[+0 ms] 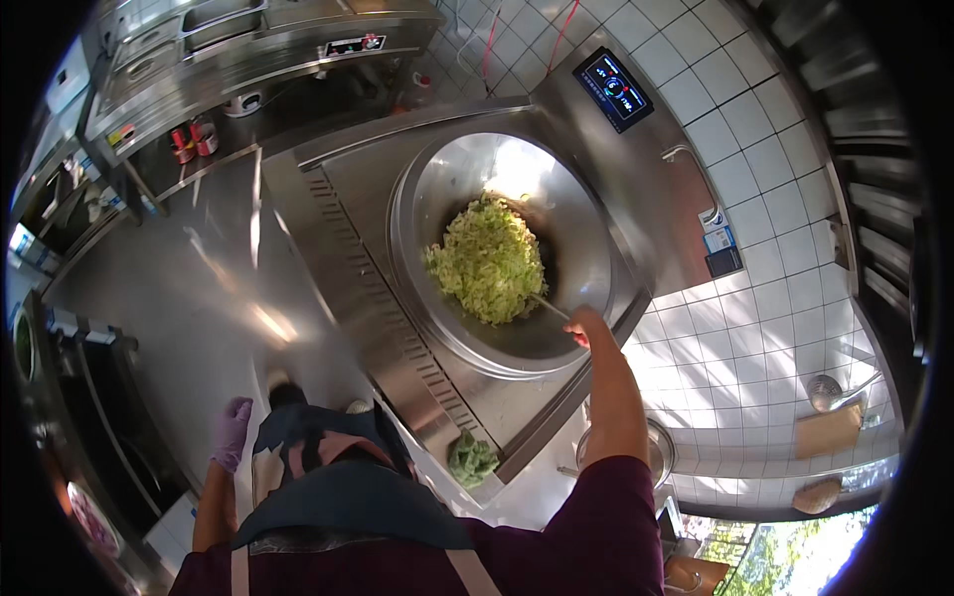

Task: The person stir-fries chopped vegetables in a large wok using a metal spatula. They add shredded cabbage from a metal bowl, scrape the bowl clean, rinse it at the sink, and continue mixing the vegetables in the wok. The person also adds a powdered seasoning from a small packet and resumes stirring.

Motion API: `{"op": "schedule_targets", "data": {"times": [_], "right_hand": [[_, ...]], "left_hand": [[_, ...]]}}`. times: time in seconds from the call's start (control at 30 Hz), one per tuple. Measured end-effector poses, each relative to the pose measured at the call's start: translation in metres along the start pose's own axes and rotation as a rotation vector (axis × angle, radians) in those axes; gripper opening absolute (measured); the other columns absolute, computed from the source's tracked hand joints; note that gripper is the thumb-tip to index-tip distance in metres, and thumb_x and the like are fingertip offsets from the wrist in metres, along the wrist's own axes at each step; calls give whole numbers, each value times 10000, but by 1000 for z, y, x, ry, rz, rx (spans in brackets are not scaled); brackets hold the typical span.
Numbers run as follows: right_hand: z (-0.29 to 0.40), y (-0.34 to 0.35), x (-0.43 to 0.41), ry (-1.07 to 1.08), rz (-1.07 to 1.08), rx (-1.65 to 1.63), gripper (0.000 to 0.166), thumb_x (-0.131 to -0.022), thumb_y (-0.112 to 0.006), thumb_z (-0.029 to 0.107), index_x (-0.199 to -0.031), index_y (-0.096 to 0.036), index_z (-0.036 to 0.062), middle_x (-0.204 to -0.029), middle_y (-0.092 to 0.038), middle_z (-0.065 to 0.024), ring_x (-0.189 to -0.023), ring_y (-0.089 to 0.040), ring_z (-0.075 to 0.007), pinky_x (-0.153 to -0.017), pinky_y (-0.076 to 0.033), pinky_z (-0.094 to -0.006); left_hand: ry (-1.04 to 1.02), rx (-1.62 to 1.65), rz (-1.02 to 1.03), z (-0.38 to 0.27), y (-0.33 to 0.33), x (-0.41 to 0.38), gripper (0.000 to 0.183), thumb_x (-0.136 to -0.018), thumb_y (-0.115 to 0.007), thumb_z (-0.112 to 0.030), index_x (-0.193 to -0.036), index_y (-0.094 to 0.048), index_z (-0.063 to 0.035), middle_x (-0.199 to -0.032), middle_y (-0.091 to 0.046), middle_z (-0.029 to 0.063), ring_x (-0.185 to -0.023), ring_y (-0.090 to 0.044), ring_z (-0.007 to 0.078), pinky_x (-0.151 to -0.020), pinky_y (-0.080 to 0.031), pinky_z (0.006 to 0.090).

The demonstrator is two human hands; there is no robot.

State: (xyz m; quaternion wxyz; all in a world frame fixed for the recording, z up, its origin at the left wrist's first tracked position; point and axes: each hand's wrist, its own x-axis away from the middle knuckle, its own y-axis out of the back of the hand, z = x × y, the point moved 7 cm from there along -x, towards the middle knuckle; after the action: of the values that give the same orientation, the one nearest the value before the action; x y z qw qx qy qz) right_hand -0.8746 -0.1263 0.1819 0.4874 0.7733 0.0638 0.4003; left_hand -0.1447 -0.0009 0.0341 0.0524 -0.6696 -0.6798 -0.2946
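Note:
A large steel wok (577, 261) is set into a stainless steel cooking station. Chopped pale green vegetable (492, 261) is heaped in it. My right hand (585, 326), bare, is closed around the handle of a utensil (550, 306) at the wok's near right rim; the utensil's far end is hidden in the heap. My left hand (233, 428), in a purple glove, hangs beside the apron (358, 492), away from the wok, its fingers curled with nothing visible in them. A crumpled green cloth (472, 459) lies on the station's near corner.
A lit control panel (614, 89) and a curved metal tap (697, 179) are on the splashback behind the wok. A steel counter (298, 45) with a shelf stands at the upper left. Right of my arm is a round metal pot (662, 451). A strainer (824, 392) hangs by the tiled wall.

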Motion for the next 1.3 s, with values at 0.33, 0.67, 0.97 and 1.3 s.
{"op": "schedule_targets", "data": {"times": [0.33,0.67,0.97,1.3], "right_hand": [[36,101,156,158,-375,717,146,-786,-571,193,-849,-639,81,-784,-658,-99,-739,-657,-252,-615,-512,-382],[-19,-14,56,-276,537,-532,180,-842,-617,259,-893,-549,100,-542,-444,9,-414,-408,-83,-332,-289,-252],[77,28,34,189,-425,329,225,-854,-525,235,-1046,-561,122,-705,-609,-127,-618,-636,-278,-509,-495,-395],[-29,91,72,48,13,428,301,-828,-557,328,-1038,-607,120,-918,-642,-133,-854,-624,-311,-765,-473,-441]], "left_hand": [[-937,-476,-97,-255,-39,-191,352,-842,-510,-113,-1187,-480,-48,-1209,-490,158,-1167,-406,369,-996,-306,466],[-1013,-789,21,-307,-105,-262,542,-756,-572,-112,-1270,-413,-44,-1316,-417,144,-1269,-303,374,-1064,-202,518],[-1007,-894,40,-313,-115,-269,474,-796,-550,-152,-1238,-439,-22,-1298,-426,156,-1266,-307,361,-1063,-208,511],[-1026,-792,-11,-319,-122,-272,398,-806,-540,-135,-1187,-485,-33,-1246,-489,136,-1233,-374,341,-1062,-231,500]]}}
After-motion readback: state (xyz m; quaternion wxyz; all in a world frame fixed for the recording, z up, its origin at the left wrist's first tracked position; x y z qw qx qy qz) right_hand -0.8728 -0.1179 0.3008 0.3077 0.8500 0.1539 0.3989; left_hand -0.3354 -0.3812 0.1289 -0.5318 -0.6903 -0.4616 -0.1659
